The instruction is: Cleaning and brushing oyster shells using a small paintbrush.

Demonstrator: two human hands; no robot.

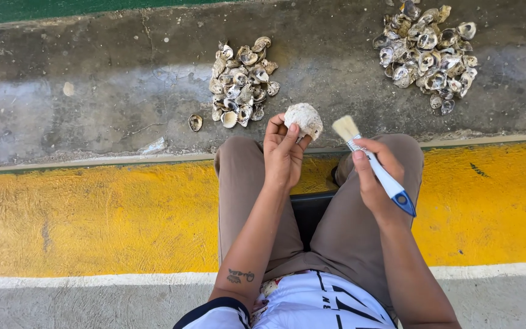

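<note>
my left hand (282, 149) is closed around a pale, chalky oyster shell (304, 119), fingers wrapped on its near edge, holding it up above my knees; my right hand (374, 173) is clamped on the white and blue handle of a small paintbrush (372, 161), its light bristles pointing up toward the shell and standing just beside it, not quite touching as far as i can see; i sit with my legs in brown trousers (342, 225) over a yellow painted strip (92, 213) on the concrete ground (92, 91); ahead to the left lies a smaller pile of shells (241, 82), with one loose shell (195, 122) just beside it; well apart, to the far right, lies a bigger pile of shells (427, 52); i judge the brushing is partway along, one shell in hand; which pile is done and which is waiting i cannot tell, since both look alike.
</note>
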